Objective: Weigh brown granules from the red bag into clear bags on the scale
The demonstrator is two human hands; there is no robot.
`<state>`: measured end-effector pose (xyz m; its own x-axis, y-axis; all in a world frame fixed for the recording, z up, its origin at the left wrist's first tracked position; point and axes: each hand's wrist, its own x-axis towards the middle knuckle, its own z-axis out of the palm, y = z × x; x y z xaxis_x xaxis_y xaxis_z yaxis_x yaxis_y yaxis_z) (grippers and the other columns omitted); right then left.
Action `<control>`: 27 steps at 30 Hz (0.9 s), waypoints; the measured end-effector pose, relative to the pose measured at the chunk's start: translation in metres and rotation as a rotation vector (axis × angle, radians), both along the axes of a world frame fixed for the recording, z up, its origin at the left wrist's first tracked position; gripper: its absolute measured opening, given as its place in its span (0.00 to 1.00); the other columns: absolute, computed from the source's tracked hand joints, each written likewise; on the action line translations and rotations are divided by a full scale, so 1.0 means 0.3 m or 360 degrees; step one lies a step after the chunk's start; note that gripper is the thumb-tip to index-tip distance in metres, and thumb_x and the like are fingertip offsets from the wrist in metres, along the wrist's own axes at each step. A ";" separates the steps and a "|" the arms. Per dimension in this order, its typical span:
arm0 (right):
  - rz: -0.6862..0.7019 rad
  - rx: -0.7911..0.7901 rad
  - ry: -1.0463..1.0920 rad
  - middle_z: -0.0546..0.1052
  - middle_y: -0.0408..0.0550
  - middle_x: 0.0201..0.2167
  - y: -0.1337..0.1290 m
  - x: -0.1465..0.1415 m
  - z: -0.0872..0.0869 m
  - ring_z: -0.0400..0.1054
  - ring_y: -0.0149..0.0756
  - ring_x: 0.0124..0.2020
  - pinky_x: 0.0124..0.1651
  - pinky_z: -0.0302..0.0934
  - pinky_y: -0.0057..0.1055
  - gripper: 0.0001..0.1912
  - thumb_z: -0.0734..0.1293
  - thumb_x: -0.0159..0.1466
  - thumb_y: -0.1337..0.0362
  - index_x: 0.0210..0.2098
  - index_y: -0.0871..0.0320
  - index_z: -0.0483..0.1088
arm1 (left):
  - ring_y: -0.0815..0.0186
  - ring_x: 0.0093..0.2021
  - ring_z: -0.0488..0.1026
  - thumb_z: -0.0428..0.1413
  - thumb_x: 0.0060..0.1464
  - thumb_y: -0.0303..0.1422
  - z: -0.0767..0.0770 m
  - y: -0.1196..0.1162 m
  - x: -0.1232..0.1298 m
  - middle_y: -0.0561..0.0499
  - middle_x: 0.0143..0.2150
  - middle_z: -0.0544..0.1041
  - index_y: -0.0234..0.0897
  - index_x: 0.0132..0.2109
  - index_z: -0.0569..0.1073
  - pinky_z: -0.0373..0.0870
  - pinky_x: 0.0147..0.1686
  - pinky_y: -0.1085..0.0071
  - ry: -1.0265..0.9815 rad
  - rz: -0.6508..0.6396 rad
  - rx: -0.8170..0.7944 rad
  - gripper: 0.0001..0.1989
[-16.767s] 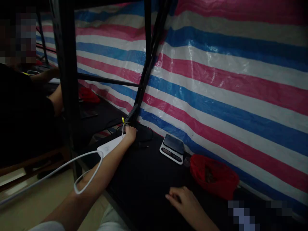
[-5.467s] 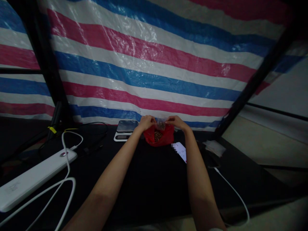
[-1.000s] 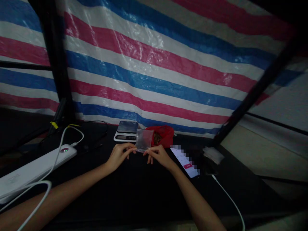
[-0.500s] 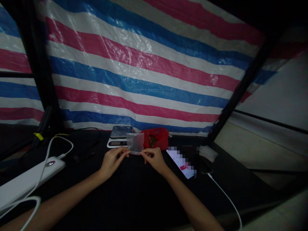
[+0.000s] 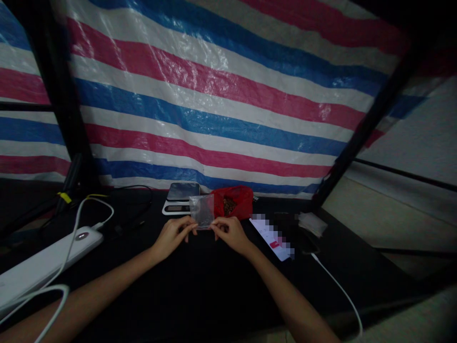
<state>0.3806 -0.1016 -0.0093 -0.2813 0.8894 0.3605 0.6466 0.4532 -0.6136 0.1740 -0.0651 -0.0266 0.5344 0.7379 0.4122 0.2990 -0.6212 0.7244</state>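
A small clear plastic bag (image 5: 203, 211) is held up between my two hands, above the black table. My left hand (image 5: 176, 234) pinches its lower left edge between thumb and fingers. At the lower right edge, my right hand (image 5: 231, 233) pinches it the same way. Just behind the bag stands a white digital scale (image 5: 167, 208) with a dark square plate, partly covered by the bag in this view. Behind my right hand lies an open red bag (image 5: 243, 202) with small brown pieces (image 5: 229, 206) inside; I cannot tell what they are.
A phone (image 5: 272, 238) with a lit screen lies right of my hands. Beyond it are a stack of clear bags (image 5: 313, 224) and a white cable (image 5: 337, 286). A white power strip (image 5: 46, 267) with cables is at left. A striped tarp (image 5: 214, 105) hangs behind the table.
The view has shifted slightly, so the scene sits a little further right. Both hands keep their pinch on the clear bag, whose surface now looks more wrinkled.
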 end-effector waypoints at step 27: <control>0.0103 -0.0080 0.0197 0.72 0.42 0.18 -0.002 -0.024 -0.017 0.59 0.24 0.15 0.19 0.50 0.20 0.10 0.61 0.58 0.60 0.27 0.60 0.69 | 0.78 0.14 0.61 0.47 0.56 0.39 0.001 -0.018 0.002 0.55 0.24 0.73 0.33 0.36 0.69 0.57 0.17 0.82 -0.0143 -0.0053 -0.0058 0.13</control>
<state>0.3734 -0.1023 -0.0142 -0.2948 0.8886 0.3515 0.5347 0.4583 -0.7099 0.1745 -0.0704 -0.0263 0.5209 0.7358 0.4327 0.2112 -0.6023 0.7698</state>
